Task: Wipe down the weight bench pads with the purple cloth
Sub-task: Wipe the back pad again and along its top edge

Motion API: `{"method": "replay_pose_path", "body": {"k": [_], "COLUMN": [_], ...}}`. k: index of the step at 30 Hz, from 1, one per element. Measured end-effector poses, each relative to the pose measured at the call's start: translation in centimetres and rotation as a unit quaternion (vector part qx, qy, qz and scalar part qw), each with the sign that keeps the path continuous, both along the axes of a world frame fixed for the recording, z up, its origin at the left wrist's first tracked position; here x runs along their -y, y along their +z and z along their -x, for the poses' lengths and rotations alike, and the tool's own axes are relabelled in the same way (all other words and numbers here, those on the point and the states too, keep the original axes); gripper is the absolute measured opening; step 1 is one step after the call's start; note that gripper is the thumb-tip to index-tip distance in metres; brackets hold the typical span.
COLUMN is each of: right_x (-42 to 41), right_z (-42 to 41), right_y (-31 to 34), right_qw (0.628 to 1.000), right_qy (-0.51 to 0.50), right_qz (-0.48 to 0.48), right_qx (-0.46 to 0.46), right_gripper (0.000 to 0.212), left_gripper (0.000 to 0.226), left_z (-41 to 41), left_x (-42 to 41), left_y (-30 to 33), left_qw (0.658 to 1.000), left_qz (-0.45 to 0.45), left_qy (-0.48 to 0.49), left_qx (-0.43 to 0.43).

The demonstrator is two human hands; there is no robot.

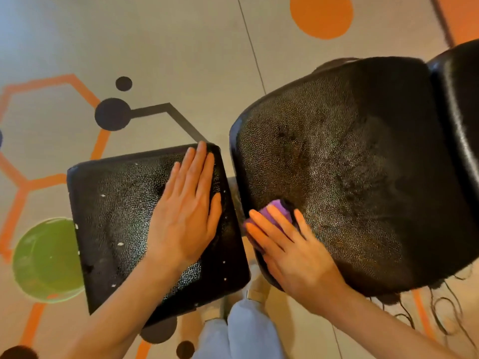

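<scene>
Two black textured bench pads fill the view. The smaller seat pad (114, 216) lies at the left, with small white flecks on it. My left hand (186, 208) rests flat on its right half, fingers together and pointing away from me. The large back pad (350, 164) lies at the right. My right hand (290, 247) presses the purple cloth (277, 207) onto that pad's near left edge; only a small bunch of cloth shows beyond my fingers.
A grey floor (181, 47) carries orange hexagon lines, dark dots and a green circle (46, 257). Another black pad (461, 99) sits at the far right edge. My legs in light trousers (241, 332) stand between the two pads.
</scene>
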State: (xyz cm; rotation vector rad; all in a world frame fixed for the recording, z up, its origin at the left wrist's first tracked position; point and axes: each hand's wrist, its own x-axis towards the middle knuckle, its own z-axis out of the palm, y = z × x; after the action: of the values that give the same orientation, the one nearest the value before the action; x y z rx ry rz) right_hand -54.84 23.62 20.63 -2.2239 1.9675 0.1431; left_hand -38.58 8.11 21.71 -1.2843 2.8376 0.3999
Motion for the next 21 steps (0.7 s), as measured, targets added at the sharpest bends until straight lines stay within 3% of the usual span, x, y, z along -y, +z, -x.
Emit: {"method": "replay_pose_path", "body": {"k": [2, 6, 9, 12, 14, 19, 21], "right_x": [5.3, 18.1, 13.8, 2.2, -1.2, 13.6, 15.9], "right_z": [1.4, 3.2, 2.5, 0.4, 0.5, 1.0, 1.0], "right_y": [-0.4, -0.4, -0.9, 0.0, 0.6, -0.2, -0.5], "right_qw": [1.0, 0.987, 0.991, 0.999, 0.998, 0.997, 0.993], "right_qy": [-0.004, -0.133, -0.09, 0.011, 0.055, -0.047, -0.085], "right_qz": [0.017, 0.086, 0.096, 0.032, 0.003, 0.059, 0.078], "right_qx": [-0.004, 0.001, -0.008, -0.009, 0.008, 0.012, 0.011], "right_gripper": [0.055, 0.05, 0.051, 0.056, 0.051, 0.046, 0.042], "left_gripper": [0.063, 0.061, 0.061, 0.062, 0.062, 0.061, 0.06], "left_z": [0.1, 0.0, 0.0, 0.0, 0.0, 0.0, 0.1], "left_x": [0.0, -0.1, 0.0, 0.0, 0.0, 0.0, 0.0], "left_y": [0.0, -0.2, -0.1, 0.0, 0.0, 0.0, -0.1], "left_qw": [1.0, 1.0, 1.0, 1.0, 1.0, 1.0, 1.0], "left_qz": [-0.002, 0.006, 0.007, -0.001, -0.001, 0.004, 0.005], "left_qy": [-0.002, 0.0, -0.004, 0.0, 0.0, 0.001, -0.003], "left_qx": [-0.004, -0.004, -0.005, -0.009, -0.008, -0.002, -0.003]}}
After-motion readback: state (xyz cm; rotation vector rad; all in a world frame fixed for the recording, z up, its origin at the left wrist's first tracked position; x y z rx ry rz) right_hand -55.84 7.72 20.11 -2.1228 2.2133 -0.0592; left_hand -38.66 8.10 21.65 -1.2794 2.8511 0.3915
